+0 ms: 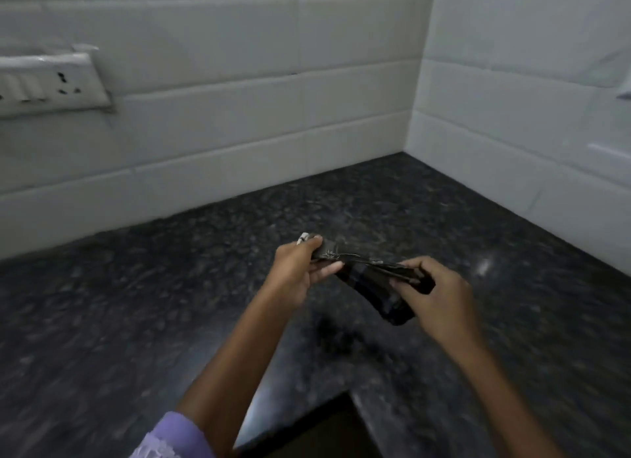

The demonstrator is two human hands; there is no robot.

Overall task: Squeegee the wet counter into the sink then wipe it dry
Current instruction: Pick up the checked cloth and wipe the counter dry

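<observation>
Near the person, a lilac sleeve (170, 435) covers the left forearm. Above the dark granite counter (136, 321) both hands stretch a dark cloth (375, 286): the left hand (300, 269) pinches one end, the right hand (440, 293) grips the other. Behind, a white switchboard (51, 81) on the tiled wall (239, 116)

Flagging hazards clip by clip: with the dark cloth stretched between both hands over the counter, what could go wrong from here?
1. The dark cloth is pinched only at its ends by the left hand and right hand; it could slip and drop.
2. The socket panel sits low on the tiled wall; flicked water might reach it.
3. The frame is blurred; any wetness left on the counter cannot be judged.
</observation>
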